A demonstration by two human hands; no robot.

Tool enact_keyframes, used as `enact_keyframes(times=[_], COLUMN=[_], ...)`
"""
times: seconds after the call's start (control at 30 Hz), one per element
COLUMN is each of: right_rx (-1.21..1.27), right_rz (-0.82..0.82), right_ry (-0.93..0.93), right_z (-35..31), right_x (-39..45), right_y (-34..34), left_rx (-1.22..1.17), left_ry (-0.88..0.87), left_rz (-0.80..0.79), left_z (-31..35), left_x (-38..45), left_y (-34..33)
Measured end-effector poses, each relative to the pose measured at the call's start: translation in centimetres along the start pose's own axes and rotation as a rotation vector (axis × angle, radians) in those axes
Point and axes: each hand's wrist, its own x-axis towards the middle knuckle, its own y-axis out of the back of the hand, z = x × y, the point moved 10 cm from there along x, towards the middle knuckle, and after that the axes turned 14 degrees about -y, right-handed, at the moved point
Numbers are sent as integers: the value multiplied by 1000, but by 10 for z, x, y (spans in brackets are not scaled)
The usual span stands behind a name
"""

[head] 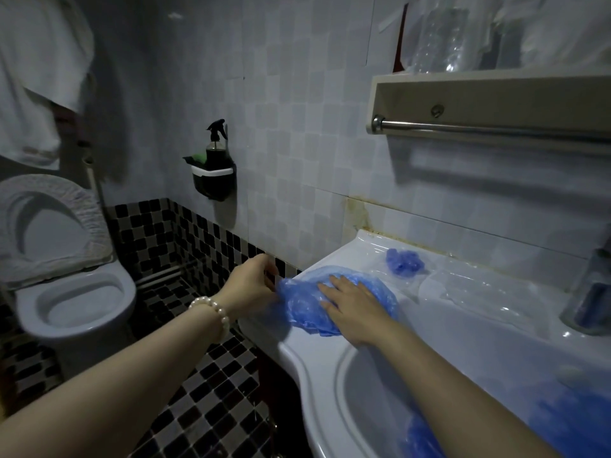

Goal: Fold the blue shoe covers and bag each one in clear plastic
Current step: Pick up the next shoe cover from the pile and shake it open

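Note:
A blue shoe cover (304,302) lies spread on the left corner of the white sink counter (463,312). My right hand (353,305) presses flat on it with straight fingers. My left hand (254,285), with a pearl bracelet on the wrist, pinches the cover's left edge where it hangs over the counter's rim. A second, bunched blue shoe cover (404,262) sits farther back by the wall. Clear plastic bags (463,289) lie flat on the counter to the right. More blue covers (423,434) lie in the basin under my right forearm.
A toilet (76,292) with its lid up stands at left on the checkered floor. A black holder with a spray bottle (215,166) hangs on the tiled wall. A shelf with a towel bar (489,127) juts out above the counter. A cup (591,302) stands at the right.

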Motion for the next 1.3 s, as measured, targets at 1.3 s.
enact_keyframes(times=[1.3], right_rx=[261], right_rz=[-102], right_ry=[67], right_z=[21], right_x=[-5], right_y=[1], left_rx=[667], left_ry=[-109], left_rz=[-351], left_z=[2], left_x=[-31], left_y=[-47])
